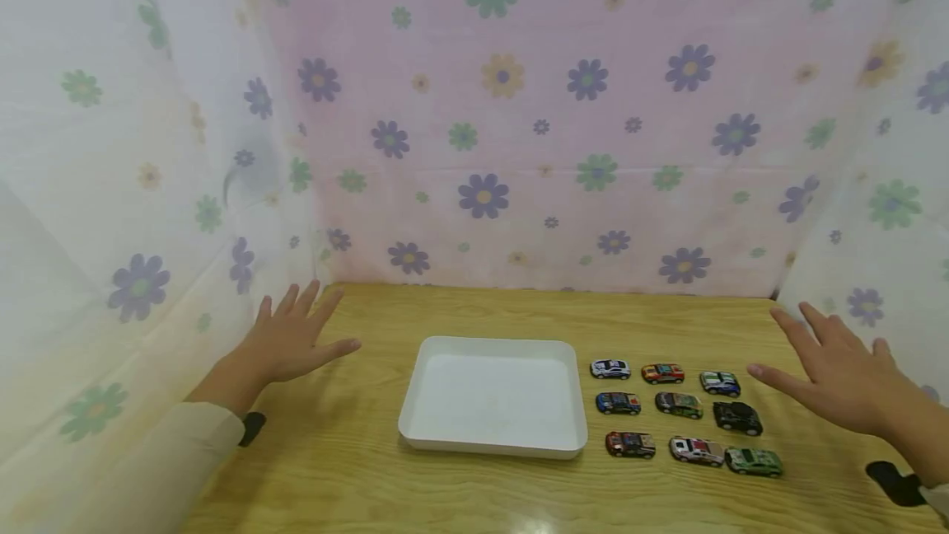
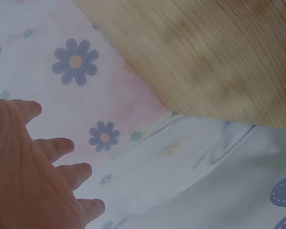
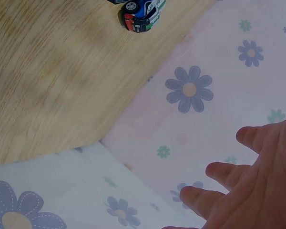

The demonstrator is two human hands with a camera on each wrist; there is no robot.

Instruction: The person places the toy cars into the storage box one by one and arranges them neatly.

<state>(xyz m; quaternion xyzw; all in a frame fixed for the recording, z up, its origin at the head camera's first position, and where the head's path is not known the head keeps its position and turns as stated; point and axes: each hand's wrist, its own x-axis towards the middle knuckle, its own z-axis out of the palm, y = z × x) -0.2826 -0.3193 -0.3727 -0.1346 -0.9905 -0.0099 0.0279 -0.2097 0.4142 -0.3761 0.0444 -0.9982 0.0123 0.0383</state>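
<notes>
My left hand (image 1: 289,344) hovers over the table's left side with fingers spread, holding nothing. On the right, my right hand (image 1: 845,373) is also spread and bare, just beyond the group of toy cars. Those cars stand in loose rows: a white one (image 1: 610,368), a red-orange one (image 1: 663,373) and a white-and-green one (image 1: 720,383) at the back, a black one (image 1: 737,418) nearest my right hand, and a green one (image 1: 753,461) at the front. A white rectangular tray (image 1: 493,444) with nothing in it lies between my hands. The right wrist view catches the blue, white and green car (image 3: 142,14).
The wooden table (image 1: 356,476) carries the tray and cars. Flower-printed cloth (image 1: 437,105) hangs behind the table's back edge and along both sides, close to each hand. Dark bands (image 1: 254,428) sit at the wrists.
</notes>
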